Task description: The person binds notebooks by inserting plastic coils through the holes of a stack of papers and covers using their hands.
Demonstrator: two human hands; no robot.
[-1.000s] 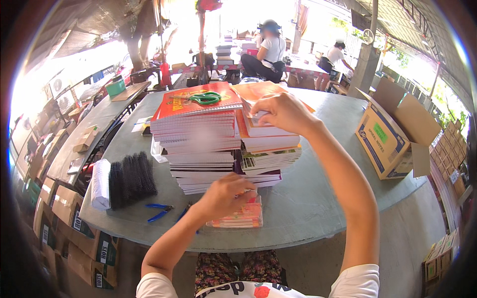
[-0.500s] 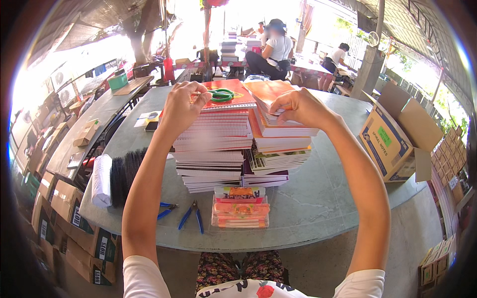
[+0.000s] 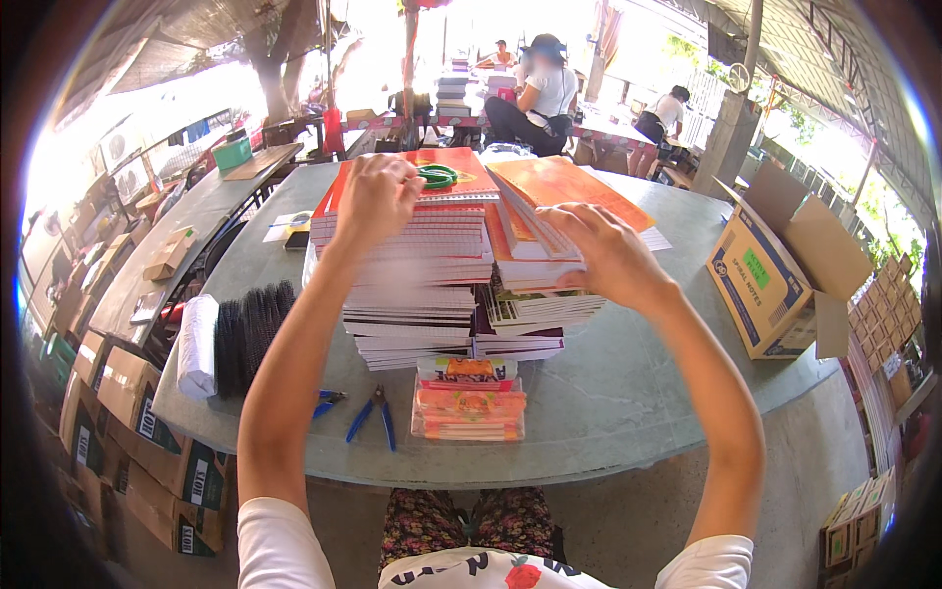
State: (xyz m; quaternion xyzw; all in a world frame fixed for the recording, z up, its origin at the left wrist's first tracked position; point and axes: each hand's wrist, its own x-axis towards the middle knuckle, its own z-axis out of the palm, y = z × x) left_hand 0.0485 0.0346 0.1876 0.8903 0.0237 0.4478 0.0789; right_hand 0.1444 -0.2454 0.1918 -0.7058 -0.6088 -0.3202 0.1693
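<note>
Two tall stacks of spiral notebooks stand side by side on the table. On the left stack, green-handled scissors lie on a red-orange cover. My left hand is beside the scissors at that stack's upper left, fingers bent and blurred. My right hand is at the near right corner of the right stack, fingers spread over the edge and thumb lower along the side. An orange notebook lies turned on top there. In front of the stacks is a clear pack of orange items.
Blue-handled cutters lie near the front edge of the grey table. Black spiral coils and a white roll are at the left. An open cardboard box stands at the right. Co-workers are in the background.
My right hand has come down and toward me along the right stack's corner, its fingers now wider apart. My left hand has shifted slightly and its fingers look more bent.
</note>
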